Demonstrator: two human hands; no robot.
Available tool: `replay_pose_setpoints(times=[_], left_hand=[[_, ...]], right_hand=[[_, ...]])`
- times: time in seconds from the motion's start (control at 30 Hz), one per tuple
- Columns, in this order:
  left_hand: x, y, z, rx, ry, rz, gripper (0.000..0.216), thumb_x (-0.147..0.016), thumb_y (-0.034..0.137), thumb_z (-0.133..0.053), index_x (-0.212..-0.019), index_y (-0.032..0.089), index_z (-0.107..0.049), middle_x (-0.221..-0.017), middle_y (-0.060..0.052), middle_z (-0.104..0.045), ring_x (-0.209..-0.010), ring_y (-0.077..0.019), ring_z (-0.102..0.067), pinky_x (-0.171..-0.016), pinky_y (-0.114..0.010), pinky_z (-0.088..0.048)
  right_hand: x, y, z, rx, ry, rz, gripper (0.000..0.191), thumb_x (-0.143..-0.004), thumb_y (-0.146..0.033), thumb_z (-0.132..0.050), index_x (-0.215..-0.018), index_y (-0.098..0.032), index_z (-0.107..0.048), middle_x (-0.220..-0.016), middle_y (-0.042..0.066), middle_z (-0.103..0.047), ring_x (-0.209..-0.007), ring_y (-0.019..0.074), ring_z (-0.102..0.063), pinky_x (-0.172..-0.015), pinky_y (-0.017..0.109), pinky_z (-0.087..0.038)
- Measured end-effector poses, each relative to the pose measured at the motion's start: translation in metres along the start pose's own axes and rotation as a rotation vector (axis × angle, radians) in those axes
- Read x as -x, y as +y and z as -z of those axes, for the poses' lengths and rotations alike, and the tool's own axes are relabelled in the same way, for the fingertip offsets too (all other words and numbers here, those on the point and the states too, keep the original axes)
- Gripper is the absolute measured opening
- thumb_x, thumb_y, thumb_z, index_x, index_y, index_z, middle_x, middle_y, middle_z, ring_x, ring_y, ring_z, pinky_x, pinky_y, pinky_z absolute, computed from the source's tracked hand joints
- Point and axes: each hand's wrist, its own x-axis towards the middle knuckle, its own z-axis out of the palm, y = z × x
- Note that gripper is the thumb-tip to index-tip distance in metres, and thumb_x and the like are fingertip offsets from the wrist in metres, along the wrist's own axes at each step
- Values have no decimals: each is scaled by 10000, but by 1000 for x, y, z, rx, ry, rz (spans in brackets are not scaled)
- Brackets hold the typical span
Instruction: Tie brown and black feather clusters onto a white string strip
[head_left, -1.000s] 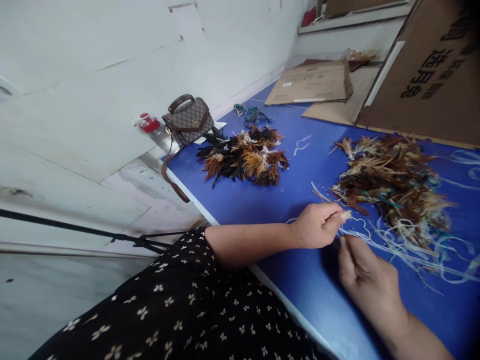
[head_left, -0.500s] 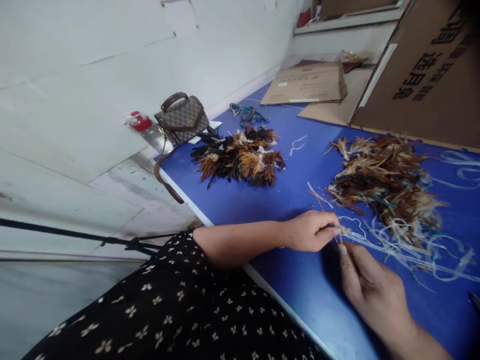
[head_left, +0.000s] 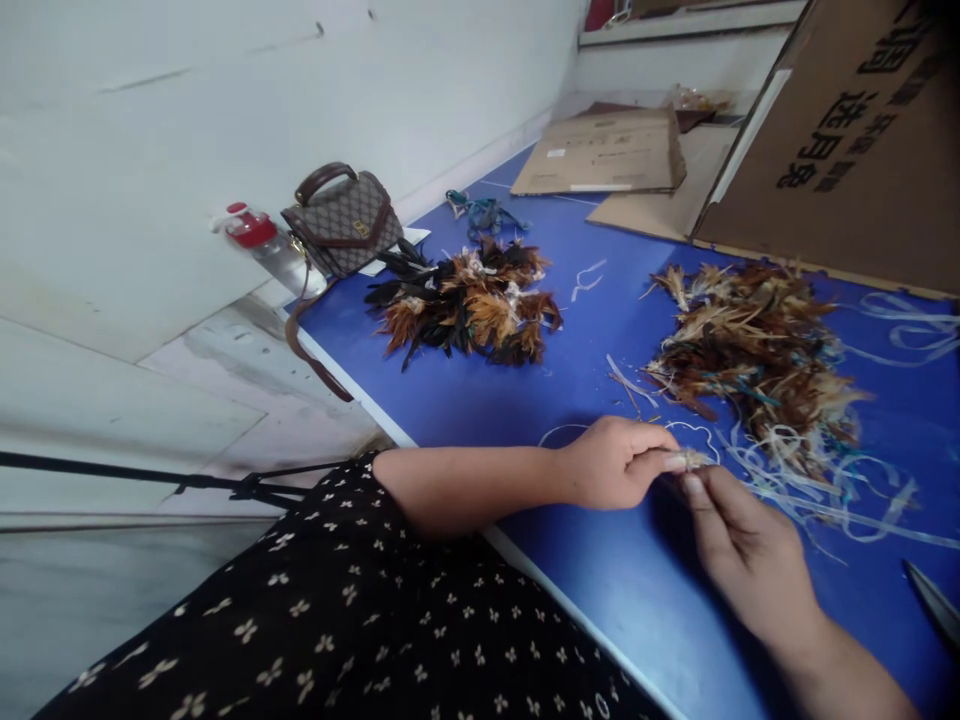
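Observation:
Above the front part of the blue table, my left hand (head_left: 619,462) pinches one end of a small pale tuft (head_left: 696,458) between thumb and forefinger. My right hand (head_left: 757,560) pinches at the tuft's lower right side, thumb and fingers pressed together, the two hands' fingertips almost touching. What the tuft is made of is too small to tell. A thin white string (head_left: 694,428) loops behind the fingertips. Just beyond my right hand lie tangled clear plastic strips (head_left: 806,490) and a big heap of brown and tan feathers (head_left: 757,350).
Brown and black feather bunches (head_left: 472,305) lie left on the blue table (head_left: 450,400). A handbag (head_left: 345,225) and a red-capped bottle (head_left: 262,240) stand behind them. Flattened cardboard (head_left: 600,150) and a large carton (head_left: 847,150) are at the back. A dark pointed tool (head_left: 930,600) lies right.
My right hand has moved up to the tuft, and its fingertips now meet it. A white strand now shows left of my left hand. The view has shifted slightly, showing more of the dark tool.

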Motion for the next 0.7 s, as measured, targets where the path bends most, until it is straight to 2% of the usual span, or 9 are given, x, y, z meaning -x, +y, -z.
replay_pose_setpoints(times=[0.07, 0.2, 0.3, 0.37, 0.47, 0.57, 0.63, 0.7], left_hand=[[1, -3, -2, -143, 27, 3, 290, -1129, 288, -530, -1087, 114, -759, -944, -126, -814, -890, -208, -770, -870, -351, -625], [-1, -7, 2, -396, -206, -173, 245, -1047, 110, -550, -1164, 89, -765, -1156, -186, -835, -1121, -261, -798, -1042, -402, -632], [-3, -6, 9, -354, -338, -322, 300, -1056, 92, -519, -1225, 91, -766, -1228, -180, -836, -1192, -259, -789, -1062, -388, -631], [-4, -5, 11, -221, -308, -366, 289, -1108, 151, -502, -1218, 111, -765, -1236, -168, -840, -1200, -230, -786, -1081, -356, -621], [-3, -6, 9, -108, -128, -255, 303, -1164, 285, -496, -1164, 126, -755, -1135, -150, -847, -1091, -199, -797, -1041, -336, -625], [-1, -8, 4, -191, -21, -111, 303, -1166, 306, -502, -1136, 133, -749, -1037, -126, -839, -1008, -200, -797, -990, -348, -632], [0, -8, 3, -311, -66, -84, 244, -1132, 228, -531, -1146, 129, -753, -1081, -139, -841, -1049, -220, -803, -1004, -369, -635], [-1, -6, 4, -405, -201, -132, 207, -1059, 135, -586, -1165, 132, -764, -1161, -149, -843, -1115, -244, -805, -1010, -387, -643]], right_hand=[[3, -1, -3, 38, -9, 49, 215, -1122, -316, -592, -919, -251, -622, -666, -60, -545, -515, 93, -516, -527, 243, -432], [4, 3, 7, 169, 37, 112, 132, -1107, -298, -610, -1005, -252, -680, -749, -17, -652, -593, 121, -615, -597, 266, -473], [0, 8, 15, 118, 23, 20, 233, -1123, -362, -588, -927, -261, -663, -684, -26, -622, -550, 123, -595, -551, 256, -480], [-3, 8, 16, 29, -25, -42, 313, -1135, -412, -565, -862, -266, -618, -628, -47, -543, -503, 115, -531, -492, 242, -456], [-2, 4, 11, -22, -52, -69, 324, -1139, -416, -559, -855, -264, -590, -630, -59, -498, -498, 106, -492, -477, 229, -436], [2, -2, 7, 46, -45, 27, 254, -1124, -351, -597, -887, -259, -602, -641, -61, -504, -506, 104, -484, -522, 251, -430], [4, -2, 9, 98, -44, 104, 178, -1105, -313, -623, -937, -256, -643, -674, -48, -552, -530, 110, -514, -556, 273, -429], [4, 2, 14, 120, -28, 105, 139, -1091, -309, -637, -973, -253, -684, -734, -22, -634, -579, 120, -582, -586, 278, -449]])
